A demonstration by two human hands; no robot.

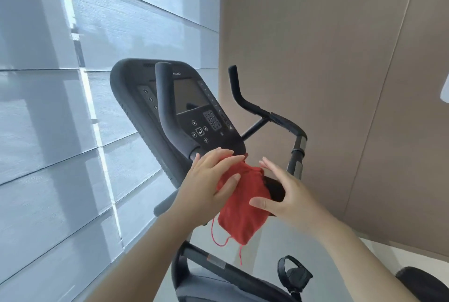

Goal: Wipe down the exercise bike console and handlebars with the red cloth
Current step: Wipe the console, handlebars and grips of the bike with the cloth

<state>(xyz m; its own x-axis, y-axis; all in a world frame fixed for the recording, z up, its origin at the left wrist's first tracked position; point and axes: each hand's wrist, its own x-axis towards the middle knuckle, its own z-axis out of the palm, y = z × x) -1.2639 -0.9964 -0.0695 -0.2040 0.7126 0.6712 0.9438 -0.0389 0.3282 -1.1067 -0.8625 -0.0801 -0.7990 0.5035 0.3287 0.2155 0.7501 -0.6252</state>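
A folded red cloth [240, 206] with loose threads lies draped over the bike's middle, just below the black console [184, 104] with its dark screen and keypad. My left hand [209, 180] rests flat on the cloth's upper left, thumb pressed onto it. My right hand [281, 194] touches the cloth's right edge with its thumb, fingers spread. The left handlebar [165, 107] rises in front of the console; the right handlebar [257, 107] curves up to the right.
Window blinds [73, 131] fill the left side close to the bike. A beige wall panel [340, 58] stands behind and to the right. A pedal with strap [295, 275] and the bike frame [213, 262] lie below the cloth.
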